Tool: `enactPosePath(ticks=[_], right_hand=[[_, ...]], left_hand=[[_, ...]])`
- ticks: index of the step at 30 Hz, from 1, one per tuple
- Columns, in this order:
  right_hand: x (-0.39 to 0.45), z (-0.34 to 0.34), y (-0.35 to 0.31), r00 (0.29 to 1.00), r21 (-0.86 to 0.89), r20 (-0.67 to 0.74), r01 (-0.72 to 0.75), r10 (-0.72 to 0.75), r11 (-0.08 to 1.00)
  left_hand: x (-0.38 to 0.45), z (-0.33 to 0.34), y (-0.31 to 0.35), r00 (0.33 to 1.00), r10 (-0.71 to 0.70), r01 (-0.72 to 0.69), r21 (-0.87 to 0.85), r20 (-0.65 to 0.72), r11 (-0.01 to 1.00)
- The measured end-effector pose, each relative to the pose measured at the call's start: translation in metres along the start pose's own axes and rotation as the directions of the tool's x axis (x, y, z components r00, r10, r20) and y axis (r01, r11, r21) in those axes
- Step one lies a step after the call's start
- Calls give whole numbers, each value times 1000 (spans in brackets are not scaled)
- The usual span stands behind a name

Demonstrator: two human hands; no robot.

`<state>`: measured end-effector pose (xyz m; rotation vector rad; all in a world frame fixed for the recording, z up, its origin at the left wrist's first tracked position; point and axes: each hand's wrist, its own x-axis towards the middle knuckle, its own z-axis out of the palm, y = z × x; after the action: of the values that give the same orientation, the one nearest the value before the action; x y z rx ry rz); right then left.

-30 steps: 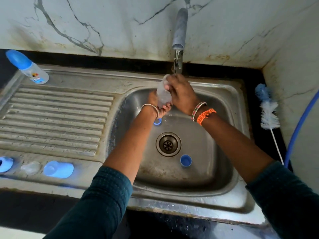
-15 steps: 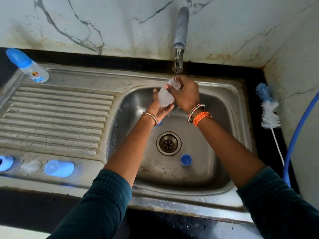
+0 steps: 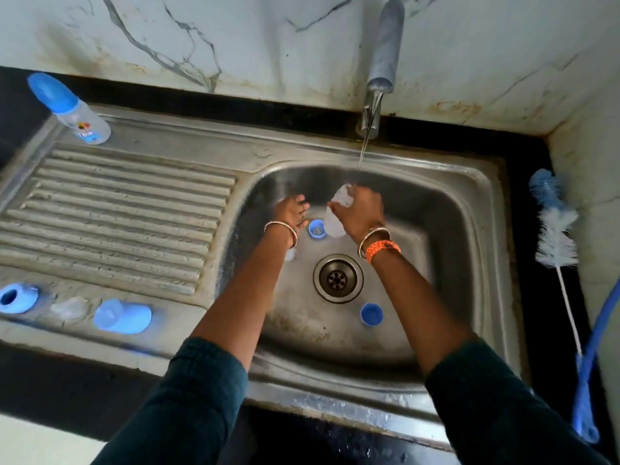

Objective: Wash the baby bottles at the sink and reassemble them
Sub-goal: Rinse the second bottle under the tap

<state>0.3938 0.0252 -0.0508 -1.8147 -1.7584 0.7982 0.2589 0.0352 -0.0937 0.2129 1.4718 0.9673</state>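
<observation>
My right hand (image 3: 360,213) grips a clear bottle body (image 3: 337,223) in the steel sink basin (image 3: 446,250), its mouth tilted up under the thin stream from the tap (image 3: 382,62). My left hand (image 3: 292,211) is apart from the bottle to its left, fingers spread and holding nothing. A blue ring (image 3: 317,228) lies on the basin floor between my hands, and another blue cap (image 3: 371,314) lies right of the drain (image 3: 338,278). An assembled bottle with a blue cap (image 3: 68,107) stands at the far left corner of the drainboard.
On the drainboard's front edge lie a blue collar (image 3: 16,298), a clear teat (image 3: 68,308) and a blue cap (image 3: 122,316). A bottle brush (image 3: 555,229) lies on the black counter to the right, beside a blue hose (image 3: 590,364).
My left hand has let go of the bottle and moved left. My right hand has lowered the bottle deeper into the basin, away from the tap.
</observation>
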Motion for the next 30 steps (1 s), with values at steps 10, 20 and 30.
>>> enactPosePath(ticks=[10, 20, 30], right_hand=[[14, -7, -14, 981, -42, -175, 81, -87, 996], [12, -30, -31, 962, 516, -239, 10, 133, 856], [16, -41, -9, 743, 808, 589, -532, 318, -253]], left_hand=[[-3, -1, -22, 1000, -24, 24, 18, 13, 1000], [-30, 11, -6, 989, -13, 41, -188, 148, 981], [-90, 52, 25, 921, 280, -252, -133, 272, 959]])
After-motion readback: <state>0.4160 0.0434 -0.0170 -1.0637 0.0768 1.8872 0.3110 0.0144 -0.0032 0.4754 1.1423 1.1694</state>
